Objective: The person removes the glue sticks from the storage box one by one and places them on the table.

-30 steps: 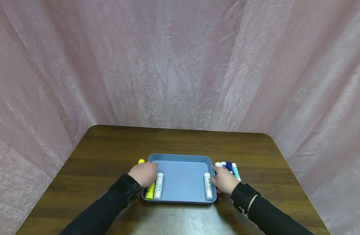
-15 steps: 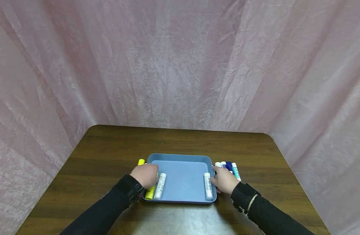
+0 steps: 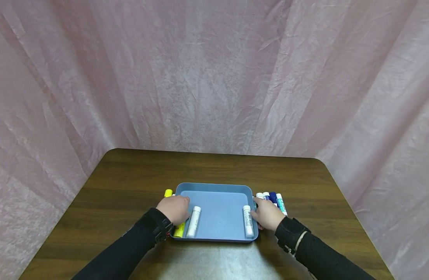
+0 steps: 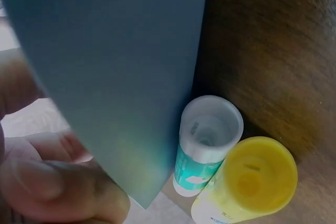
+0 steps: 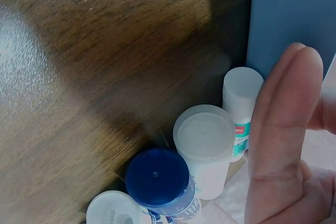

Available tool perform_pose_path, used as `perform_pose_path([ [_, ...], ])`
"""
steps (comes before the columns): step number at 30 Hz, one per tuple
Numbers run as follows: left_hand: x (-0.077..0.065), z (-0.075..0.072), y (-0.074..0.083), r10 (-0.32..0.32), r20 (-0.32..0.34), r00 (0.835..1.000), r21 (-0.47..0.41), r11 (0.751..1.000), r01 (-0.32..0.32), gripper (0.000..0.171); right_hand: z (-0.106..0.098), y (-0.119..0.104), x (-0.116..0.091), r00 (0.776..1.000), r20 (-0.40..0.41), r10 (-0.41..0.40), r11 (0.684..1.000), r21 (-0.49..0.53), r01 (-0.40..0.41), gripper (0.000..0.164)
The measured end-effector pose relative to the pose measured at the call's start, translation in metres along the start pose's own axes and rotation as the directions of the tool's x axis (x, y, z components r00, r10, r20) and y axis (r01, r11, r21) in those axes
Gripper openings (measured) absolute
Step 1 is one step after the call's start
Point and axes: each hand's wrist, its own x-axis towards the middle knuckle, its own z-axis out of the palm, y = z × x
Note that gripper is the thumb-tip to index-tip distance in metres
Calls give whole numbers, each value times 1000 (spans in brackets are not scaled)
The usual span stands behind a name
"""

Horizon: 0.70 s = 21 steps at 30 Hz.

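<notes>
A shallow blue tray [image 3: 219, 214] lies on the table. My left hand [image 3: 174, 209] reaches over its left rim, fingers curled inside; whether they pinch anything there I cannot tell. Beneath that hand lies a yellow glue stick [image 3: 179, 230], with a white glue stick [image 3: 193, 221] slanting beside it. Another white glue stick [image 3: 248, 221] lies along the tray's right wall. My right hand [image 3: 268, 216] grips the right rim, thumb inside and fingers [image 5: 281, 124] along the outer wall.
Outside the left wall stand a teal-labelled glue stick [image 4: 197, 169] and a yellow-capped glue stick [image 4: 252, 182], side by side. Several glue sticks, one with a dark blue cap [image 5: 157, 179], crowd beyond the right wall. A pink curtain [image 3: 214, 77] hangs behind the wooden table [image 3: 214, 165].
My left hand has shifted slightly right. The white glue stick beside it has slid right and tilted, its far end swinging most. My right hand and the tray have stayed put.
</notes>
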Motion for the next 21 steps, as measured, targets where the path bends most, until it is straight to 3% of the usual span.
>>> perform_pose_path([
  [21,3,5,-1,4,-4,1000,-22,1000,-4,40,0,0,0,1000,0,17,1000,-9,-17,58],
])
